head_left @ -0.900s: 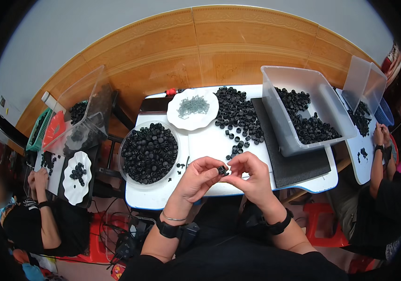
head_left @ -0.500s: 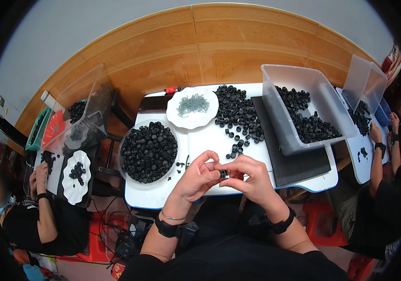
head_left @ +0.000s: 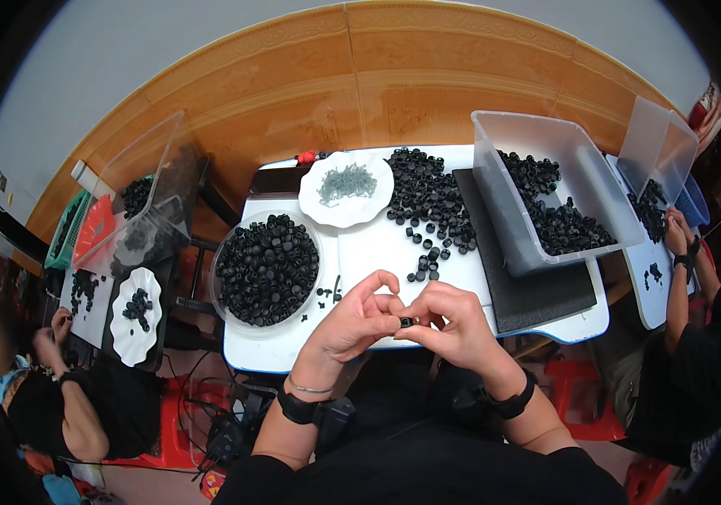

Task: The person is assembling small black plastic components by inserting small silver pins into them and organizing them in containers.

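Over the front edge of the white table, a small black plastic part (head_left: 408,321) is pinched between my two hands. My left hand (head_left: 350,320) holds it with thumb and forefinger, from the left. From the other side my right hand (head_left: 454,318) closes its thumb and fingers on the same part. Fingertips cover most of it. Left of my hands stands a round clear tub (head_left: 320,278) full of black caps. A few tiny black pieces (head_left: 324,293) lie beside it. Beyond my hands, a heap of black caps (head_left: 429,198) spreads over the tabletop.
A scalloped white plate (head_left: 314,208) holds small clear pieces. At right, a translucent bin (head_left: 495,189) with black parts rests on a black mat (head_left: 537,307). Co-workers sit at tables on both sides: one person's hands (head_left: 53,332) at left, another's (head_left: 678,236) at right.
The small black part has turned between my fingers, while my hands stay in nearly the same place. At left, the co-worker's hands have drawn back; at right, the other co-worker's hands have come together.
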A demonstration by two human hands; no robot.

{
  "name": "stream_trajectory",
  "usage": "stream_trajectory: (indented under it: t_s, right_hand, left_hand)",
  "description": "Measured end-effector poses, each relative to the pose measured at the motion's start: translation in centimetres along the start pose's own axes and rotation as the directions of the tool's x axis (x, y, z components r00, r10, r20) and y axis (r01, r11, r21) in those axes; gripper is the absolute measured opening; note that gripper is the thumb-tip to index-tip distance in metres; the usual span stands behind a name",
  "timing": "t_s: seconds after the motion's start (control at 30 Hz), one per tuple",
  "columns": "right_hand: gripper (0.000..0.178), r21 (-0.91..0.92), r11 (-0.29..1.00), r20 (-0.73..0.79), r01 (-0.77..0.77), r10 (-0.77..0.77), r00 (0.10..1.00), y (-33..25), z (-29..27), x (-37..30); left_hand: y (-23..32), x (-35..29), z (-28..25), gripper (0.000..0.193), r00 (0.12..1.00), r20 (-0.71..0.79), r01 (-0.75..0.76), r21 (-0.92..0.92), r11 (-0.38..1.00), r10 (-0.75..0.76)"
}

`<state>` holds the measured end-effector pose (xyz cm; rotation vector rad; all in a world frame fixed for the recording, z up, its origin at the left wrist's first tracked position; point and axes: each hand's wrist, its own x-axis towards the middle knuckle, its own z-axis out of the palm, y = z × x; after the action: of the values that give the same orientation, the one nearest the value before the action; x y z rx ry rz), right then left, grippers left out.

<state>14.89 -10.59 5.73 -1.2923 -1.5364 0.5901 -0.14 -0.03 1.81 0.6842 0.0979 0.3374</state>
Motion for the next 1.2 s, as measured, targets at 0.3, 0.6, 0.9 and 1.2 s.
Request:
stream_trajectory:
  t_s: [0.3,0.6,0.9,1.2]
  right_hand:
    - [0.022,-0.026,0.993,0.033,0.113,-0.112,0.993,0.5,0.1,0.5]
    - [0.019,-0.131,0.987,0.018,0.094,-0.092,0.996,0.1,1.3,0.7]
    - [0.028,-0.014,1.000,0.079,0.012,-0.011,0.997,0.7,3.7,1.4]
    - [0.013,0.052,0.986,-0.221,-0.160,0.168,0.961,8.5,1.7,0.9]
  left_hand:
    - [0.3,-0.1,-0.7,0.043,0.999,0.017,0.030,0.027,0.999,-0.030]
    - [0.8,-1.1,-0.8,0.040,0.998,-0.051,0.030,0.093,0.995,-0.025]
    - [1.8,-3.3,-2.3,0.039,0.997,-0.076,0.012,0.105,0.994,-0.004]
    - [8.4,-9.8,-6.5,0.012,0.634,-0.406,0.167,0.903,0.396,0.659]
